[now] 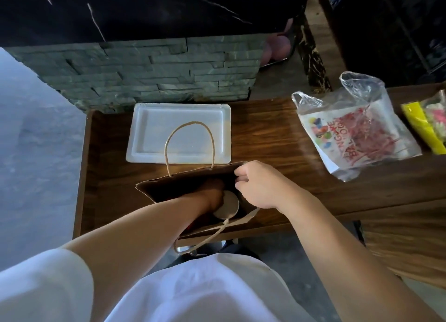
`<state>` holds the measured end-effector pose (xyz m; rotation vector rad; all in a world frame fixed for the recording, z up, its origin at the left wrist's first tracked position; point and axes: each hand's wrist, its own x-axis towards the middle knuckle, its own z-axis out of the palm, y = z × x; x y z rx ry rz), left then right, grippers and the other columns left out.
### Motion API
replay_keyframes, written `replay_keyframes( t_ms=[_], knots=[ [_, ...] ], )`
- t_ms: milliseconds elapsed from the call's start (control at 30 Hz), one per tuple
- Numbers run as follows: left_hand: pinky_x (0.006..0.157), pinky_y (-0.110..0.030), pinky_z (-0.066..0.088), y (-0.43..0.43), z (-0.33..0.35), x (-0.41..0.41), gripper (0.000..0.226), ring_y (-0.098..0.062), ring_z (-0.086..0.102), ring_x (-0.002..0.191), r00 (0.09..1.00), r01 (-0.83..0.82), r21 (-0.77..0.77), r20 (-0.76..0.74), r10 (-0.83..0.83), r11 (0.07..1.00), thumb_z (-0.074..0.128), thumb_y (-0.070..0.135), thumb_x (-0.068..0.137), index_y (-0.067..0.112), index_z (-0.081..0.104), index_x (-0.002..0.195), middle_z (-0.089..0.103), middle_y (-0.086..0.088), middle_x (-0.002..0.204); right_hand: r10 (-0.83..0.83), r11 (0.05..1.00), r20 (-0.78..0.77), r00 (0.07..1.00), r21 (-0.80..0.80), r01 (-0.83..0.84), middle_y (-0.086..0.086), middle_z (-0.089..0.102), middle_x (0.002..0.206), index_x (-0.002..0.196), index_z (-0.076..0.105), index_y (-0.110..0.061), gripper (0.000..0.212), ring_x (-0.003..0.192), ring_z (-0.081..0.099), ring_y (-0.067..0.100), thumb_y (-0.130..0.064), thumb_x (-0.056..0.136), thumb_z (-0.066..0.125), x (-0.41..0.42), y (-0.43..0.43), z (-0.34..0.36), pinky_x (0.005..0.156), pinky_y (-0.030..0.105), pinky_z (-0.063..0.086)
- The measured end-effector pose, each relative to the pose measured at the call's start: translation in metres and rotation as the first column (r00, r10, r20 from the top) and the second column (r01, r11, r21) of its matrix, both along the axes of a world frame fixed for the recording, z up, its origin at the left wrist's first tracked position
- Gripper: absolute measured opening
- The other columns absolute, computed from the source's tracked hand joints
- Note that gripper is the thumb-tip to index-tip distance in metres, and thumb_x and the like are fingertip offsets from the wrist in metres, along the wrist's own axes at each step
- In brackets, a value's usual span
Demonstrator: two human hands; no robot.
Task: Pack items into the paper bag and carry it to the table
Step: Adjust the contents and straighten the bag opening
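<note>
A brown paper bag [154, 189] with twine handles stands open on a dark wooden counter [277, 138]. My left hand [212, 193] reaches down inside the bag, its fingers on a round pale cup or lid [229, 207] near the bag's bottom. Shadow hides the fingers, so the grip is unclear. My right hand [260, 186] pinches the bag's right rim and holds the mouth apart. The near handle hangs over the counter's front edge.
A white foam tray [178, 119] lies just behind the bag. A clear plastic bag with a printed packet [354, 133] sits to the right, and a yellow packet [424, 126] at the far right edge. A stone-faced wall rises behind the counter.
</note>
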<state>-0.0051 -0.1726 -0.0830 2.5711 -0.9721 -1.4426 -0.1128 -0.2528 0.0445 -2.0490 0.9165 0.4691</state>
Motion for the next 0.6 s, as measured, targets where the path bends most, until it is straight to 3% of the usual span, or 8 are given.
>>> replay_keyframes(
  t_ms=[67,200,267,333,467,533,600],
  knots=[
    [0.092,-0.04,0.047,0.003,0.004,0.005,0.033,-0.034,0.059,0.112,1.0,-0.02,-0.029,-0.008,0.02,0.999,0.045,0.016,0.097,0.004,0.06,0.123,0.062,-0.019,0.124,0.008,1.0,-0.005,1.0,0.0,-0.008,0.006,0.066,0.121,0.131,0.058,-0.016,0.035,0.102,0.066,0.021,-0.016,0.097,0.051,0.002,0.001,0.0,0.074,0.021,0.049],
    [0.089,-0.035,0.048,0.013,0.003,0.005,0.027,-0.025,0.062,0.099,0.998,-0.049,-0.079,-0.033,0.046,0.996,0.046,0.024,0.098,0.018,0.063,0.118,0.066,-0.011,0.115,0.016,1.0,-0.027,0.999,-0.014,-0.017,0.005,0.065,0.123,0.134,0.056,-0.017,0.037,0.101,0.066,0.02,-0.017,0.097,0.051,0.003,0.004,0.0,0.077,0.022,0.051],
    [0.093,-0.035,0.048,0.016,-0.001,0.006,0.025,-0.024,0.062,0.099,0.998,0.052,-0.108,0.049,-0.047,0.993,0.046,0.024,0.098,0.021,0.063,0.117,0.066,-0.009,0.114,0.026,0.999,-0.033,0.999,-0.026,-0.027,0.004,0.065,0.124,0.135,0.055,-0.018,0.038,0.101,0.066,0.019,-0.017,0.097,0.051,0.003,0.005,-0.001,0.073,0.019,0.049],
    [0.088,-0.031,0.047,0.019,0.002,0.007,0.025,-0.021,0.06,0.095,0.988,0.137,-0.104,0.089,-0.128,0.985,0.047,0.023,0.098,0.024,0.062,0.119,0.066,-0.006,0.115,0.037,0.999,-0.038,0.999,-0.034,-0.038,0.004,0.065,0.123,0.133,0.056,-0.018,0.037,0.099,0.066,0.019,-0.018,0.097,0.051,0.003,0.006,0.0,0.073,0.019,0.05],
    [0.083,-0.028,0.048,0.013,0.02,0.006,0.028,-0.019,0.061,0.096,0.97,0.228,-0.065,0.108,-0.22,0.972,0.053,0.015,0.096,0.022,0.061,0.121,0.065,-0.006,0.116,0.067,0.996,-0.036,0.997,-0.055,-0.069,0.005,0.066,0.119,0.129,0.059,-0.016,0.032,0.096,0.066,0.019,-0.018,0.097,0.051,0.004,0.009,0.004,0.081,0.026,0.056],
    [0.089,-0.03,0.049,0.012,0.041,0.006,0.029,-0.022,0.062,0.103,0.928,0.347,-0.01,0.149,-0.341,0.938,0.053,0.014,0.095,0.019,0.06,0.123,0.065,-0.007,0.117,0.08,0.995,-0.027,0.996,-0.065,-0.082,0.005,0.064,0.123,0.132,0.057,-0.017,0.034,0.099,0.066,0.019,-0.018,0.098,0.051,0.003,0.009,0.008,0.077,0.021,0.053],
    [0.083,-0.028,0.051,0.02,0.071,0.011,0.025,-0.019,0.065,0.095,0.896,0.42,-0.041,0.175,-0.407,0.907,0.05,0.021,0.097,0.02,0.064,0.118,0.069,-0.003,0.109,0.085,0.994,-0.004,0.996,-0.066,-0.085,0.002,0.061,0.132,0.137,0.053,-0.019,0.039,0.109,0.063,0.019,-0.021,0.098,0.052,-0.002,0.008,0.014,0.079,0.02,0.052]
  ],
)
